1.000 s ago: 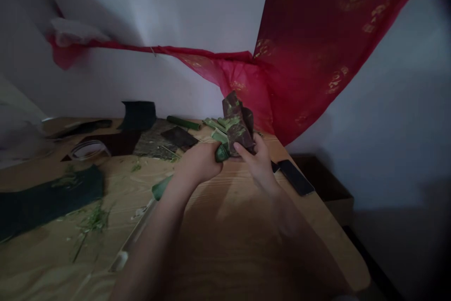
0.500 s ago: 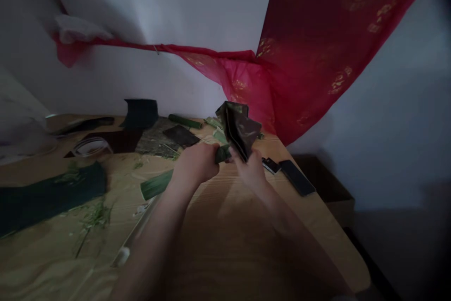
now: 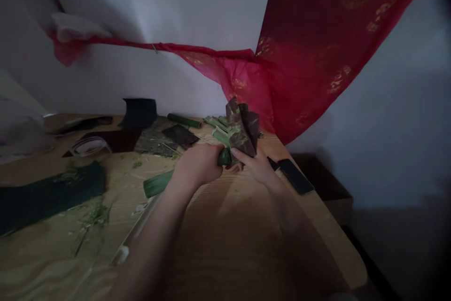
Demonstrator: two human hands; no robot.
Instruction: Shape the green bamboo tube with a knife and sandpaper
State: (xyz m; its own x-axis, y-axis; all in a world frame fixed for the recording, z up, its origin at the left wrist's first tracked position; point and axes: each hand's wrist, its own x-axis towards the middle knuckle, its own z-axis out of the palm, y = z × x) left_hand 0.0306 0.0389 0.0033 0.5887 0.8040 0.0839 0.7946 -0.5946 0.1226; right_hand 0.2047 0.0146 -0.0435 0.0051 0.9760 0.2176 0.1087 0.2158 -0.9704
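Note:
My left hand [image 3: 202, 162] is wrapped round a green bamboo tube [image 3: 224, 157], whose end shows between my two hands. A lighter length of the bamboo [image 3: 158, 184] comes out behind my left wrist and looks like the same tube, though the wrist hides the join. In my right hand [image 3: 255, 165] is a creased, folded sheet of dark brown sandpaper [image 3: 243, 127], its face smeared with pale green. The sandpaper is close against the tube's end; whether they touch is hidden by my fingers.
Several cut bamboo pieces [image 3: 218, 133] lie at the back of the wooden table [image 3: 229, 244]. To the right are a phone [image 3: 296, 176] and a box [image 3: 324, 179]. Dark sheets [image 3: 139, 113], a dark green mat [image 3: 52, 193] and green shavings [image 3: 95, 216] lie left. Red cloth [image 3: 299, 57] hangs behind.
The sandpaper has turned in my right hand, so its green-smeared face now shows. My right hand has shifted slightly right and down, covering most of the small dark item beside the phone.

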